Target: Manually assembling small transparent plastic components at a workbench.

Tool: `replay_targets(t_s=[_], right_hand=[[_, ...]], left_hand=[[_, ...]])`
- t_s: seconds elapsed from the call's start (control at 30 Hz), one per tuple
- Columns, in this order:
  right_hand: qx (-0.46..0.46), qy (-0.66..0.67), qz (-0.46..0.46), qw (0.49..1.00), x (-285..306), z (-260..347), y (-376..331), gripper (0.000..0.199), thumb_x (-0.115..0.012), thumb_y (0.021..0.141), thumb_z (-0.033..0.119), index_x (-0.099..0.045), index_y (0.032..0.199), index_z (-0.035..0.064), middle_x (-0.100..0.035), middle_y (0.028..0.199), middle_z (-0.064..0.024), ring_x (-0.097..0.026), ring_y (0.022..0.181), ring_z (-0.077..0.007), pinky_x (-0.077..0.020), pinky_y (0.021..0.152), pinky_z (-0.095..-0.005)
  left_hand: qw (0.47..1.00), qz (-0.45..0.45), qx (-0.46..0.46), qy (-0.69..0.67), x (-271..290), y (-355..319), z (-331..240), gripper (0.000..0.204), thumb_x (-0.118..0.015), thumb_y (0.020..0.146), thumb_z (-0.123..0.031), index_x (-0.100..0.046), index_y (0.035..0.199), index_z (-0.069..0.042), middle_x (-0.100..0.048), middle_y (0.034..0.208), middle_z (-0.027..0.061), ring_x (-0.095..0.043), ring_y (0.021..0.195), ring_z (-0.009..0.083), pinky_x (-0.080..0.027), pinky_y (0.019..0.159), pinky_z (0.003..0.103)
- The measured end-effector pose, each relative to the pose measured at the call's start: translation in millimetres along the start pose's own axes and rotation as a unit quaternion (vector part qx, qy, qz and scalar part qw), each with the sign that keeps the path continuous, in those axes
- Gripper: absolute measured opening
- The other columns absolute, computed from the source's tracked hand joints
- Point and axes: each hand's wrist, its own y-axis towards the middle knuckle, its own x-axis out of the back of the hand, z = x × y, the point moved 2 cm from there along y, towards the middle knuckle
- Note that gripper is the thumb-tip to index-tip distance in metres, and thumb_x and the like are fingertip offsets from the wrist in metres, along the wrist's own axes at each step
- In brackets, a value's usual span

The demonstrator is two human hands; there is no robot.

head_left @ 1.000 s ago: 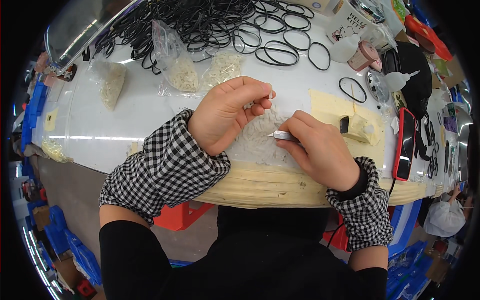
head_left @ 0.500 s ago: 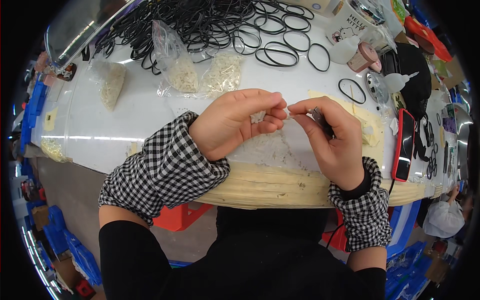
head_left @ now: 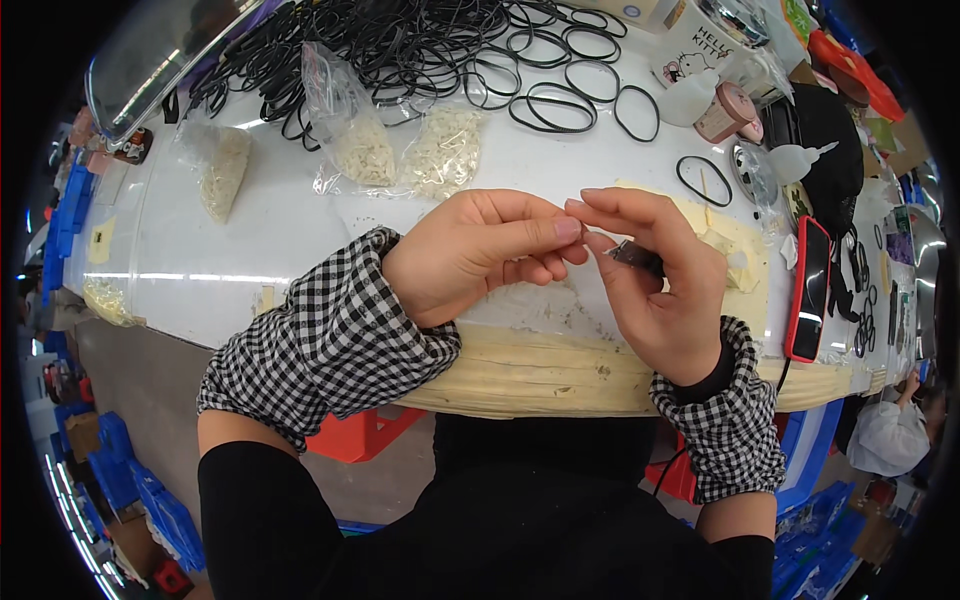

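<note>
Over the near part of the table, my left hand (head_left: 470,250) is closed, its thumb and fingertips pinched together. Whatever lies in that pinch is too small to make out. Facing it, my right hand (head_left: 665,275) curls round a small dark metal tool (head_left: 638,258), of which a shiny end shows beside the thumb. The right thumb and forefinger are apart at their tips, close to the left fingertips. Beyond the hands lie clear plastic bags of small whitish pieces, one in the middle (head_left: 365,155), one just right of it (head_left: 443,150) and one farther left (head_left: 225,172).
Black rubber bands (head_left: 380,50) lie heaped at the back, with loose ones (head_left: 637,113) to their right. A red-edged phone (head_left: 808,290), a squeeze bottle (head_left: 795,163), a pink tub (head_left: 725,113) and a white bucket (head_left: 695,50) stand or lie right. Yellowish padding (head_left: 540,370) covers the front edge.
The left fingers have closed into a pinch, hiding whitish pieces seen in that hand before. My right thumb and forefinger have parted, and the metal tool shows more.
</note>
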Motion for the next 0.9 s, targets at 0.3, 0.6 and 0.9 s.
replay_targets(t_s=[0.3, 0.6, 0.9], right_hand=[[0.006, -0.027, -0.006, 1.0, 1.3, 1.5, -0.5, 0.04, -0.059, 0.071, -0.011, -0.057, 0.109, 0.0008, -0.067, 0.098, -0.0117, -0.068, 0.087, -0.0208, -0.0547, 0.067, -0.0249], [0.053, -0.132, 0.004, 0.99, 7.1, 10.5, 8.5, 0.022, -0.071, 0.077, 0.015, -0.059, 0.092, 0.0031, -0.059, 0.071, -0.0066, -0.06, 0.059, -0.0182, -0.0472, 0.051, -0.0271], [0.054, -0.216, 0.01, 0.975, 0.7, -3.4, 1.3, 0.034, -0.067, 0.082, 0.035, -0.05, 0.072, 0.0075, -0.054, 0.06, -0.0037, -0.054, 0.049, -0.02, -0.0387, 0.041, -0.0295]], left_hand=[[1.0, 0.005, -0.019, -0.025, 5.8, 3.4, 5.7, 0.017, -0.056, 0.093, -0.018, -0.062, 0.099, -0.003, -0.065, 0.095, 0.0037, -0.054, 0.08, 0.0062, -0.046, 0.074, 0.02], [0.995, 0.051, -0.029, -0.077, 6.9, 4.7, 3.0, 0.017, -0.057, 0.093, -0.019, -0.061, 0.098, -0.003, -0.06, 0.086, -0.0002, -0.054, 0.076, 0.0056, -0.046, 0.07, 0.018], [0.997, 0.072, -0.015, -0.04, 2.4, 0.9, -2.4, 0.017, -0.051, 0.095, -0.019, -0.056, 0.098, -0.003, -0.056, 0.084, -0.0019, -0.05, 0.073, 0.0039, -0.041, 0.062, 0.014]])
